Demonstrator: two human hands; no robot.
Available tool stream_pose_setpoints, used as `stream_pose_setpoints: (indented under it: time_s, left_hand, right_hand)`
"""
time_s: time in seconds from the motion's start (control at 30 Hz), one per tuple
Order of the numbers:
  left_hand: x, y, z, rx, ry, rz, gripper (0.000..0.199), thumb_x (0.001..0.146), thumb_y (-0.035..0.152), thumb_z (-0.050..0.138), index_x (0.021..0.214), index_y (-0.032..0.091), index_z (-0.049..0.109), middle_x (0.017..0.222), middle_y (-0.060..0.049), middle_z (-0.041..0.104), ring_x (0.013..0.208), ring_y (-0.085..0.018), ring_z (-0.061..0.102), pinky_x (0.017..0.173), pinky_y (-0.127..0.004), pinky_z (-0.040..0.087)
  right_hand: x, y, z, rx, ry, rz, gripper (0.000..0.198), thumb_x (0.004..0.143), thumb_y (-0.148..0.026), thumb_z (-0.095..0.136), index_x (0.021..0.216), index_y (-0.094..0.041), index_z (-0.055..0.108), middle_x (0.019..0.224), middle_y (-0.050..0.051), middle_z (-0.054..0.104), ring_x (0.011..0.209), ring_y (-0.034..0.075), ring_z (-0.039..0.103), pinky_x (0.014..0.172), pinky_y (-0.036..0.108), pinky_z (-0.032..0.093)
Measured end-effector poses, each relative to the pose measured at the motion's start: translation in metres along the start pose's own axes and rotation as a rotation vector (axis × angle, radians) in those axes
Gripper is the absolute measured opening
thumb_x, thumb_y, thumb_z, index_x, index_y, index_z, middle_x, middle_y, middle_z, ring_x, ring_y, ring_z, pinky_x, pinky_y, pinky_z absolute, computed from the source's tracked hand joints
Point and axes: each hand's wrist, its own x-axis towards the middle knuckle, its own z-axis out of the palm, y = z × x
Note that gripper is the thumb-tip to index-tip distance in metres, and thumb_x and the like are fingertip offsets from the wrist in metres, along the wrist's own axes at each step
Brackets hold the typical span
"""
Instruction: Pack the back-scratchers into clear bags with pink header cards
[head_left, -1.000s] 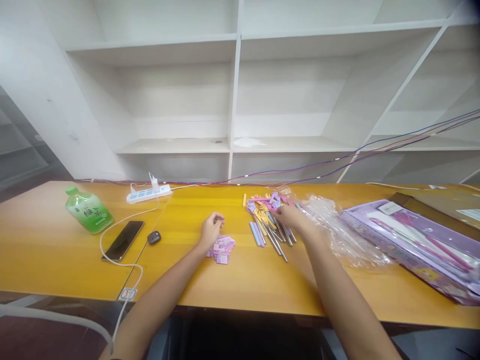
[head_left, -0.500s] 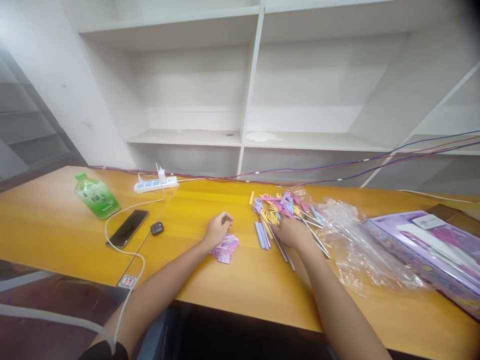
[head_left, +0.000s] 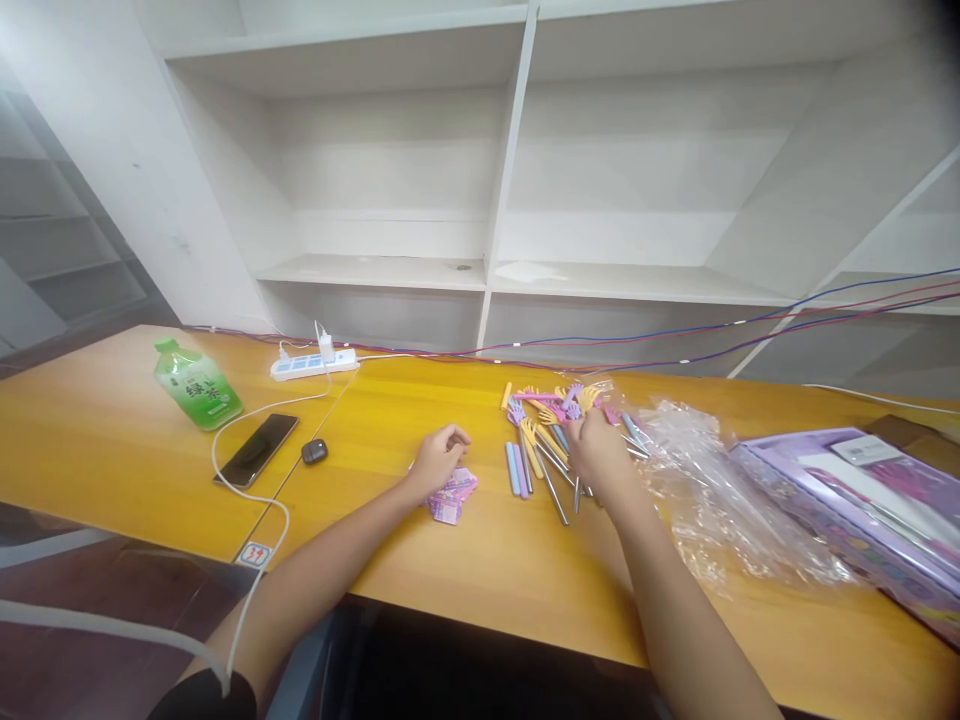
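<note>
My left hand (head_left: 441, 458) rests on the table beside a small pile of pink-and-purple printed packets or cards (head_left: 454, 494). Its fingers curl loosely, with a gap to the thumb and nothing visible in them. My right hand (head_left: 598, 452) is closed over the right part of a heap of back scratchers (head_left: 541, 432) with small hand-shaped heads, metal rods and pastel grips. A yellow hand-shaped head (head_left: 589, 397) sticks up just beyond its fingers, seemingly of the back scratcher it grips; the fingertips are partly hidden. Blue and purple grips (head_left: 517, 470) lie side by side to its left.
Crumpled clear plastic (head_left: 720, 490) and a purple box (head_left: 847, 500) lie at the right. At the left are a green bottle (head_left: 199, 385), a phone (head_left: 257, 450), a dark earbud case (head_left: 314, 451) and a power strip (head_left: 311, 364) with a white cable. White shelves (head_left: 375, 270) stand behind.
My right hand has moved slightly away from me and right within the heap. A yellow head now stands up beyond it, and some rods have shifted. My left hand has barely moved.
</note>
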Motion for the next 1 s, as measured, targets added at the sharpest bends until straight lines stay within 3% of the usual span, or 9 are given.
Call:
stream_pose_setpoints:
  time_s: [0.07,0.2,0.33,0.5,0.8,1.0]
  left_hand:
    - [0.0,-0.001,0.0,-0.008,-0.006,0.0,0.021,0.081,0.013,0.047,0.092,0.02,0.064,0.084,0.0,0.067,0.074,-0.013,0.064,0.069,-0.024,0.049]
    - [0.0,-0.003,0.002,-0.009,-0.027,-0.007,0.019,0.082,0.014,0.049,0.092,0.02,0.064,0.083,0.001,0.067,0.069,-0.012,0.062,0.067,-0.024,0.049]
    - [0.0,-0.003,0.002,-0.006,-0.036,-0.006,0.019,0.082,0.015,0.049,0.092,0.02,0.064,0.083,0.001,0.067,0.072,-0.013,0.064,0.069,-0.024,0.05]
    - [0.0,-0.003,0.002,0.005,-0.037,-0.012,0.019,0.081,0.015,0.049,0.092,0.02,0.064,0.084,0.0,0.067,0.072,-0.013,0.064,0.067,-0.024,0.051]
    - [0.0,-0.006,0.002,0.047,-0.054,0.023,0.02,0.082,0.016,0.049,0.093,0.02,0.064,0.083,0.001,0.068,0.073,-0.012,0.064,0.068,-0.023,0.048]
    - [0.0,-0.008,0.003,0.038,-0.06,0.02,0.019,0.083,0.018,0.05,0.093,0.02,0.065,0.083,0.001,0.069,0.073,-0.013,0.064,0.068,-0.024,0.048]
  right_hand:
    - [-0.003,-0.005,0.0,0.076,0.002,-0.046,0.048,0.106,-0.035,0.02,0.111,-0.014,0.062,0.094,0.015,0.07,0.083,0.023,0.065,0.072,0.03,0.044]
    - [-0.011,-0.021,0.016,0.038,-0.126,-0.117,0.033,0.099,-0.041,0.048,0.089,-0.017,0.068,0.085,0.012,0.072,0.08,0.022,0.066,0.069,0.028,0.042]
    - [-0.015,-0.029,0.032,-0.113,-0.199,-0.079,0.04,0.101,-0.044,0.046,0.096,-0.014,0.073,0.092,0.018,0.074,0.083,0.026,0.071,0.071,0.03,0.045]
    - [-0.014,-0.028,0.034,-0.177,-0.16,-0.031,0.044,0.103,-0.042,0.042,0.115,-0.01,0.07,0.103,0.022,0.074,0.096,0.029,0.073,0.081,0.033,0.05]
    - [-0.01,-0.024,0.041,-0.212,-0.177,-0.029,0.042,0.096,-0.045,0.054,0.103,-0.01,0.076,0.098,0.023,0.075,0.092,0.03,0.074,0.077,0.033,0.052]
    - [-0.011,-0.02,0.036,-0.163,-0.188,-0.046,0.026,0.081,-0.039,0.067,0.081,-0.013,0.075,0.081,0.016,0.074,0.073,0.024,0.07,0.062,0.029,0.046]
